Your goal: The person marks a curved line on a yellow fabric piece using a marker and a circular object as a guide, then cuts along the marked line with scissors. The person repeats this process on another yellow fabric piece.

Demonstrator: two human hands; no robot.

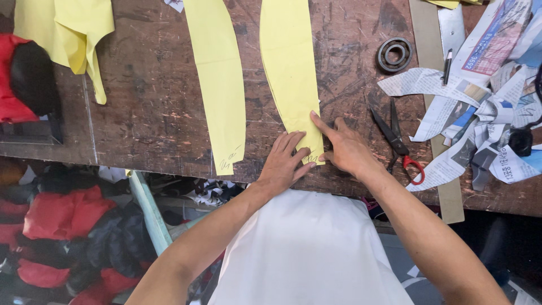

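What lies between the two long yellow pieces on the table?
Only bare, scratched wooden table shows between the left yellow piece and the right yellow piece, in the head view.

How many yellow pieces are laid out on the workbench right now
4, maybe more: folded piece far left; long strip left of centre; curved piece under the left hand and right hand; a scrap cut off at the top edge.

One head cam, looking steeply down from above the worktable (158, 113). Close range: left hand (284, 164) & right hand (347, 148) sit centre-frame, forearms run to bottom edge.
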